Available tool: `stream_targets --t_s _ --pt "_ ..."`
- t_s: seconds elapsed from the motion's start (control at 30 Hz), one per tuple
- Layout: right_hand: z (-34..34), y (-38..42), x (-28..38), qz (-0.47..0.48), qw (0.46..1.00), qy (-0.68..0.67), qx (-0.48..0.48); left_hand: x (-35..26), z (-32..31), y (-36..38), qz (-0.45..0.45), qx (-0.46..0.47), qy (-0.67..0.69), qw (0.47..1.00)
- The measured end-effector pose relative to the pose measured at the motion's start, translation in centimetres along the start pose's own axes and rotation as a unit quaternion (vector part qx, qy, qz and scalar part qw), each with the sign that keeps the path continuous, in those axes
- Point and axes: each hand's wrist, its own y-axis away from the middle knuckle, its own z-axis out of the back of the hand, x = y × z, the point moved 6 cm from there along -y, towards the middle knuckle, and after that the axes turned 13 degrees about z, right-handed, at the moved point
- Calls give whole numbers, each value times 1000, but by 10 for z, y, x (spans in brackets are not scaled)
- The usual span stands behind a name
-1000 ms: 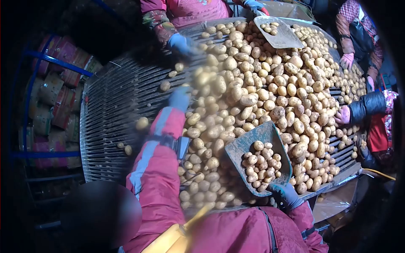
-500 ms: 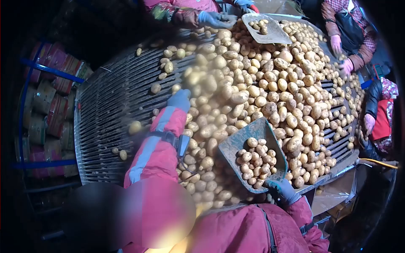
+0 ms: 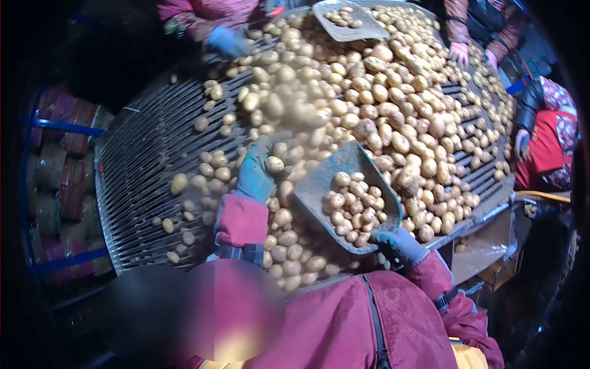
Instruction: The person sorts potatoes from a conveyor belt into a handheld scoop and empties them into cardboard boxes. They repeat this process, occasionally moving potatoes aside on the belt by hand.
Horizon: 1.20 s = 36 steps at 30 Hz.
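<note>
My left hand, in a blue-green glove, is over the near middle of the heap. Its fingers are partly blurred and curl around two potatoes at the palm. In the lower middle, my right hand grips the handle of a green scoop. A pile of small potatoes lies in the scoop's pan, which rests against the heap. Around both hands spread many loose potatoes, blurred beside the left fingers.
A slatted metal grate runs under the potatoes. Across it, a co-worker's gloved hand is near a pale scoop. Other workers' hands are at the far right. Stacked boxes stand left behind blue bars.
My left hand has drawn back and turned, now with potatoes at its palm. More potatoes lie on the grate to its left. My right hand still holds the loaded scoop.
</note>
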Motion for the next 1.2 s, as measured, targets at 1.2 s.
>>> stream_targets --t_s 1.2 --pt "113 177 -111 42 958 -123 -254 195 -90 -46 -294 -204 -868 344"
